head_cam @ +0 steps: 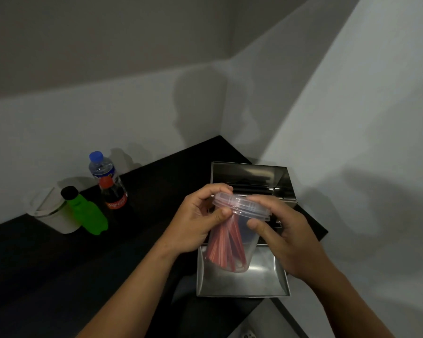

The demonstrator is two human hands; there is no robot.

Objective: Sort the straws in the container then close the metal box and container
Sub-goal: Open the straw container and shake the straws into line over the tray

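Note:
A clear plastic container [248, 242] full of red straws [224, 247] is held tilted above the open metal box [242, 284]. Its clear lid [239, 204] sits on the rim. My left hand [198, 220] grips the container's left side, thumb pressed under the lid's edge. My right hand [282, 237] grips the right side, fingers over the lid and thumb on the wall. The box's raised lid [249, 175] stands open behind my hands. Part of the box's interior is hidden by the container.
On the black counter [59, 264] at the left stand a water bottle [100, 164], a cola bottle [114, 196], a green bottle [86, 211] and a white bin [51, 211]. Grey walls close in behind and on the right.

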